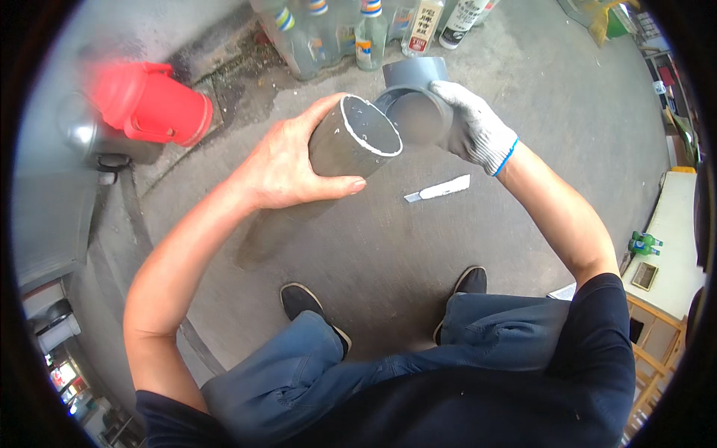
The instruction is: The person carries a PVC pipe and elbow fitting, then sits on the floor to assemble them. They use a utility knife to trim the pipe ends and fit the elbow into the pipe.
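My bare left hand (287, 160) is wrapped round a thick grey plastic pipe (340, 153), tilted so that its open end points up and away from me. White shavings cling to the pipe's cut rim. In a white knit glove with a blue cuff edge, my right hand (474, 123) grips a grey pipe fitting (417, 75), whose round opening faces me. The fitting is beside the pipe's upper end; whether they touch I cannot tell. Below the fitting, a utility knife (438, 188) with a white handle lies on the concrete floor.
Several glass bottles (370, 37) stand along the far wall, beside a white tube (459, 22). At the left are a red plastic jug (153, 104) and a metal container (82, 127). A pale table (672, 239) bearing green bottles (644, 243) is on the right. My shoes (302, 302) are on the floor below.
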### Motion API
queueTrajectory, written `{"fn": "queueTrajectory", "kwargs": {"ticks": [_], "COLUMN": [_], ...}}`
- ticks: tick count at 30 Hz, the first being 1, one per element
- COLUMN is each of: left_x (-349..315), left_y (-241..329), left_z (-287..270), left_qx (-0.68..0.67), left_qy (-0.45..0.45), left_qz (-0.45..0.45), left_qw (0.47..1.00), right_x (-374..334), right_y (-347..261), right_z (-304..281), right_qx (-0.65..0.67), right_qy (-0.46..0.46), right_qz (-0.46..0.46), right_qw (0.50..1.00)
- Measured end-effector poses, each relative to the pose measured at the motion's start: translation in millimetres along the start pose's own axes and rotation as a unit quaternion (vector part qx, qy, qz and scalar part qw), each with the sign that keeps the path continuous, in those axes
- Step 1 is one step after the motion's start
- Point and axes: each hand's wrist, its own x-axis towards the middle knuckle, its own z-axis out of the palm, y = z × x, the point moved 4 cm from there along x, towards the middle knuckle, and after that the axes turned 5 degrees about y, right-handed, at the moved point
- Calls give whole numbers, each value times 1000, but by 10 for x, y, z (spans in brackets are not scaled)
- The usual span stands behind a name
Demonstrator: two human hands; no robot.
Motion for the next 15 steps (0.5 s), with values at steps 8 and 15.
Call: {"fn": "queueTrajectory", "kwargs": {"ticks": [8, 15], "left_x": [1, 0], "left_y": [303, 360], "left_z": [94, 295], "left_qx": [38, 23], "left_qy": [56, 89], "left_qz": [69, 97], "left_qw": [995, 991], "right_x": [-448, -931], "right_y": [-528, -667], "right_z": [365, 594], "right_qx": [-209, -392], "right_qy": [22, 165], "right_qz": [-231, -352], "right_qw": [950, 834]}}
